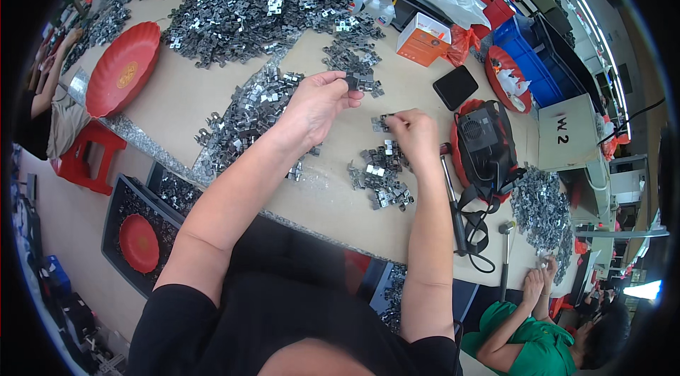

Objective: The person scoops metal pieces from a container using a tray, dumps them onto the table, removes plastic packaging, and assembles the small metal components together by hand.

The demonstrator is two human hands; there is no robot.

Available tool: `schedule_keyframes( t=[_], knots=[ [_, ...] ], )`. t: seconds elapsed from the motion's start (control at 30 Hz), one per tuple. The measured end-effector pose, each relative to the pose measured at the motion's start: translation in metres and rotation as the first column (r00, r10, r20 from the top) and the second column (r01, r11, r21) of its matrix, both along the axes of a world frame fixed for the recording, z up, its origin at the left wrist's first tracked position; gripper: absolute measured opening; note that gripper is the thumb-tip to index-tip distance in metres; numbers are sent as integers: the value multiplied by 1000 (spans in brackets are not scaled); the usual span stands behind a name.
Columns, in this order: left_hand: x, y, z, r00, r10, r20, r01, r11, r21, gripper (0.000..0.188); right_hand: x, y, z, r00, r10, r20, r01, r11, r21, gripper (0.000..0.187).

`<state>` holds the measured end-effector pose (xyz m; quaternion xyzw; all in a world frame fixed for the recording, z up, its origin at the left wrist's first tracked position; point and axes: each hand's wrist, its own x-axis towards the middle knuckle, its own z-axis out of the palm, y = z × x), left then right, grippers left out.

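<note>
My left hand (317, 101) is raised over the table and pinches a small dark metal clip (354, 80) between thumb and fingers. My right hand (413, 133) rests lower on the table, its fingertips closed on another small metal clip (381, 121). Just below my right hand lies a small heap of the same silver clips (379, 177). A longer strip of clips (244, 117) runs under my left forearm. A very large pile of clips (248, 14) covers the far part of the table.
A red plate (122, 68) sits at the far left. An orange box (423, 39), a black phone (455, 87) and a black fan in a red dish (482, 138) stand to the right. A person in green (528, 337) works at another clip pile (542, 209).
</note>
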<state>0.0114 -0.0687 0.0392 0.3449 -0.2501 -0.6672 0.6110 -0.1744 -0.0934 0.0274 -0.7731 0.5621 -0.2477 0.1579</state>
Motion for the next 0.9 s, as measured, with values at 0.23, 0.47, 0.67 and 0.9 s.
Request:
schedule_keyframes(
  t=[0.23, 0.47, 0.67, 0.9],
  knots=[
    [-13, 22, -7, 989, -42, -145, 48, 998, 38, 14, -5, -18, -13, 1000, 14, -18, -12, 991, 136, 33],
    [-18, 36, -27, 986, -16, -165, 45, 983, 175, 18, -4, 5, 7, 708, -166, 686, -167, 905, 391, 22],
    [-23, 36, -28, 988, -42, -147, 66, 984, 164, 17, 14, 41, 4, 482, -184, 856, -264, 901, 343, 18],
    [-25, 41, -33, 986, -25, -166, 54, 984, 172, 18, 23, 44, -12, 567, -228, 792, -178, 904, 388, 29]
  ],
)
